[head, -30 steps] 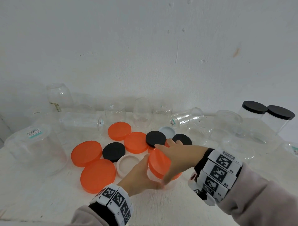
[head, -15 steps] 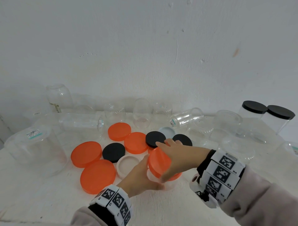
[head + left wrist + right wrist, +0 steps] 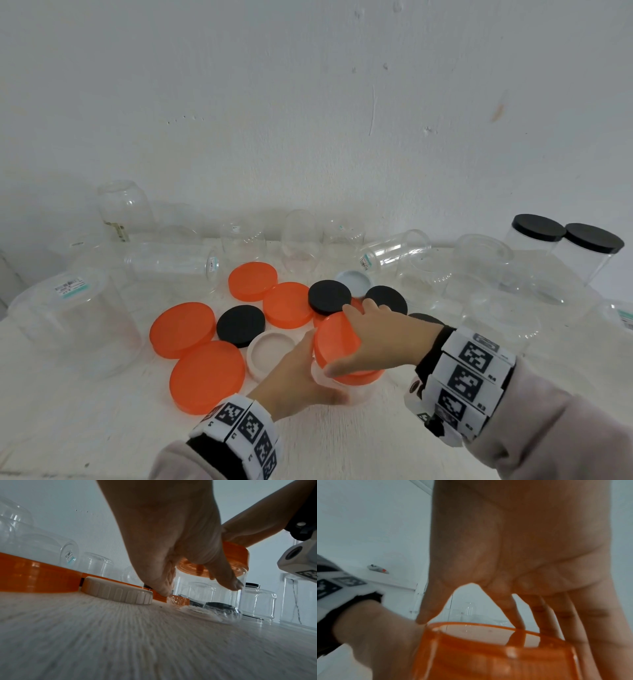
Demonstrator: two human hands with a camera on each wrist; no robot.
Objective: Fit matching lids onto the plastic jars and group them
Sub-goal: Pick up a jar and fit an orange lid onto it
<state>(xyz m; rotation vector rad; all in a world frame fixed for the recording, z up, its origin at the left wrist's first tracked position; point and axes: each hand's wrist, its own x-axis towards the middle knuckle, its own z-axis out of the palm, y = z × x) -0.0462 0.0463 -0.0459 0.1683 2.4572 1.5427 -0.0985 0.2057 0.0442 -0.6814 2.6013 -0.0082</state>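
A small clear plastic jar (image 3: 211, 595) stands on the white table (image 3: 85, 428) near the front. My left hand (image 3: 301, 373) grips its side, thumb and fingers curled round the wall. An orange lid (image 3: 337, 346) sits tilted on the jar's mouth, and my right hand (image 3: 376, 339) holds it from above with fingers and thumb round its rim. The same orange lid (image 3: 496, 650) fills the bottom of the right wrist view, under my right hand (image 3: 513, 588). In the left wrist view my left hand (image 3: 185, 568) covers the jar's upper left.
Loose orange lids (image 3: 207, 375), black lids (image 3: 240, 325) and an upturned white lid (image 3: 270, 353) lie left of and behind the jar. Several open clear jars (image 3: 68, 318) stand or lie along the wall. Two black-lidded jars (image 3: 561, 246) stand at the far right.
The hands, jar and orange lid stay almost in place. My right hand has shifted slightly on the lid, fingers a little further round it.
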